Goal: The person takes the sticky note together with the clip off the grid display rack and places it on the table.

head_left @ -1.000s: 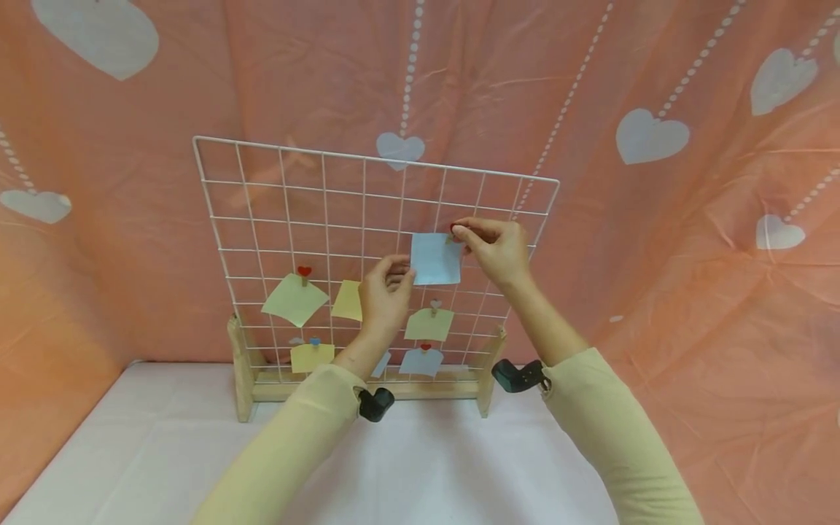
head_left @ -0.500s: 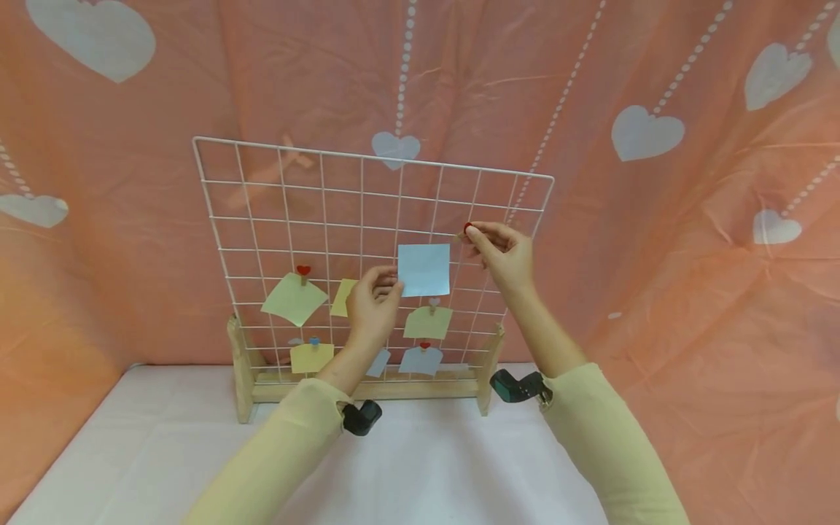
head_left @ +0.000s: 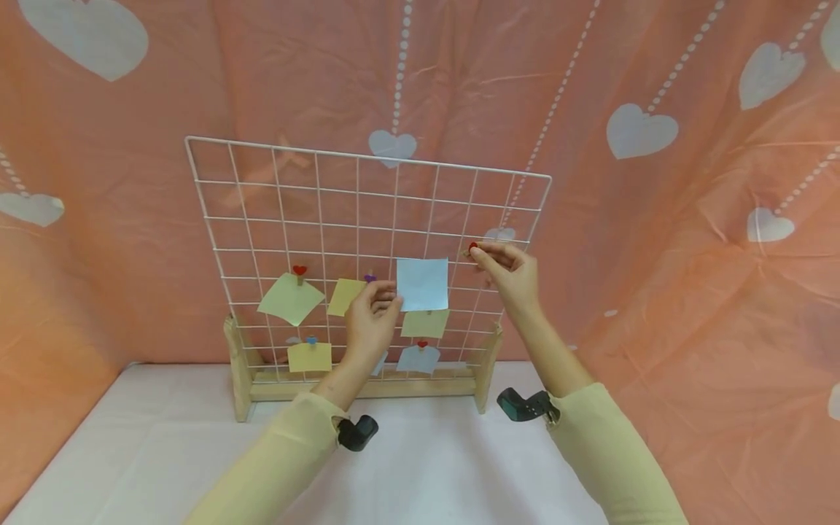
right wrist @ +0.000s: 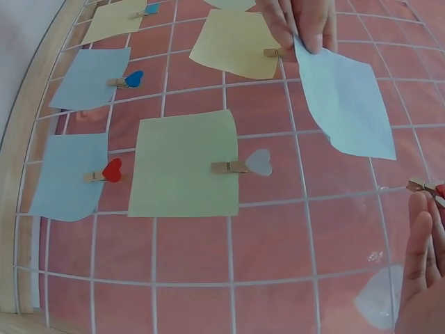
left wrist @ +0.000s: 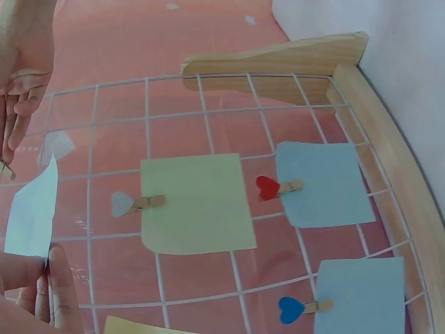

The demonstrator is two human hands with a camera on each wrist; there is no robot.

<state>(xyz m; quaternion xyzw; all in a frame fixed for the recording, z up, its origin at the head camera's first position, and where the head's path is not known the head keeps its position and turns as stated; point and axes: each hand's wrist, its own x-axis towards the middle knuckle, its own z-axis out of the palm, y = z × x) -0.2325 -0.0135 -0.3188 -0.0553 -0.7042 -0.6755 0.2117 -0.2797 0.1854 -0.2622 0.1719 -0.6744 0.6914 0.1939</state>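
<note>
A square light-blue sticky note (head_left: 422, 284) is pinched at its left edge by my left hand (head_left: 371, 317), in front of the white wire grid (head_left: 357, 197). In the right wrist view the note (right wrist: 348, 104) hangs from those fingertips, slightly curved and apart from any clip. To the right, my right hand (head_left: 515, 281) pinches a small wooden clothespin (right wrist: 421, 186) with a red heart, seen in the head view as a red heart (head_left: 472, 248) at the fingertips. Below the held note, a green note (left wrist: 198, 203) hangs on the grid from a clothespin with a white heart (left wrist: 122, 204).
More notes are clipped to the grid: a tilted green one (head_left: 291, 300), yellow ones (head_left: 310, 357) and blue ones (head_left: 418, 359). A wooden stand (head_left: 364, 389) carries the grid on a white tabletop (head_left: 433, 459). Behind it hangs a pink curtain (head_left: 499, 87) with white hearts.
Both hands have come down from higher on the grid. The clothespin, earlier at the blue note's upper right corner, is now apart from it to the right, and the note sits lower and further left.
</note>
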